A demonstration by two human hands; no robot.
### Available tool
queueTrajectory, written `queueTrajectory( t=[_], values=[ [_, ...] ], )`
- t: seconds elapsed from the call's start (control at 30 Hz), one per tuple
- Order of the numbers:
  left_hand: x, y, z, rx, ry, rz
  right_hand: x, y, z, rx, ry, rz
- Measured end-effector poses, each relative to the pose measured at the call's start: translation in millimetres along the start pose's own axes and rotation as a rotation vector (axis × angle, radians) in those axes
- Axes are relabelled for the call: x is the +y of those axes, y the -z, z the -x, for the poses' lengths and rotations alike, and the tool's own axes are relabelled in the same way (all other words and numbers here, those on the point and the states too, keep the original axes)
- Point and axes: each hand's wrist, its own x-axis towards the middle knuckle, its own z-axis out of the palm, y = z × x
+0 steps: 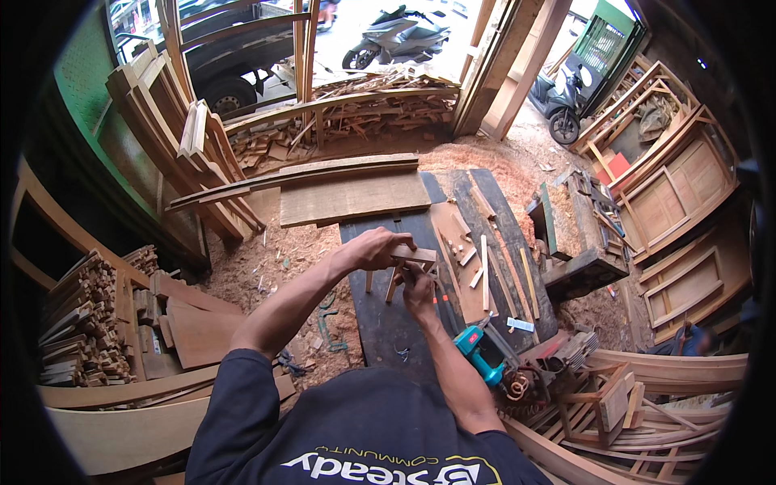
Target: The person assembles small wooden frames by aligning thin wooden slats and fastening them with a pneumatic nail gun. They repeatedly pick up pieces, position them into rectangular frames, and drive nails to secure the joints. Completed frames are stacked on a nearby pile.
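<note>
Above the dark workbench [380,327] I hold a small wooden frame [414,255] with a flat top edge and short legs pointing down. My left hand [380,248] is closed over its far left side. Closed fingers of my right hand [417,287] press at its near right corner; they partly hide the wood there, and anything small between them cannot be made out. Just right of the hands, a brown board [453,242] carries small wood offcuts [467,257] and thin strips [485,273]. A teal nail gun [478,356] lies by my right forearm.
Long planks [347,198] lie across the bench's far end. Stacked wood pieces [89,323] fill the left side. Sawdust [307,259] covers the floor. At right stand wooden panel frames [675,194] and a second bench [586,271]. Curved wooden parts [647,428] lie at lower right.
</note>
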Motion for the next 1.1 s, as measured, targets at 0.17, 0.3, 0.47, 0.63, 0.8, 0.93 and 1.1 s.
queueTrajectory(
  t=[0.17,0.3,0.47,0.63,0.8,0.93,1.1],
  values=[
    [0.0,-1.9,0.6,0.013,0.009,-0.003,1.2,-1.0,1.5,0.018,-0.002,-0.011],
    [1.3,-2.9,1.7,0.010,-0.001,-0.037,4.0,-2.1,2.3,0.018,-0.006,-0.035],
    [4.2,-2.6,3.1,0.016,0.013,-0.024,-1.2,-2.3,4.4,0.019,-0.003,-0.058],
    [2.7,-5.0,3.8,0.039,-0.002,0.000,-10.0,7.5,15.4,0.027,-0.035,0.141],
    [1.9,-7.7,4.5,0.004,0.052,-0.063,8.5,48.3,60.2,0.098,-0.061,0.281],
    [4.6,-10.1,7.5,0.026,0.055,-0.032,39.5,106.8,120.7,0.142,-0.207,0.541],
    [5.8,-9.4,8.2,0.023,0.068,-0.026,70.2,156.4,180.4,0.066,-0.400,0.934]
  ],
)
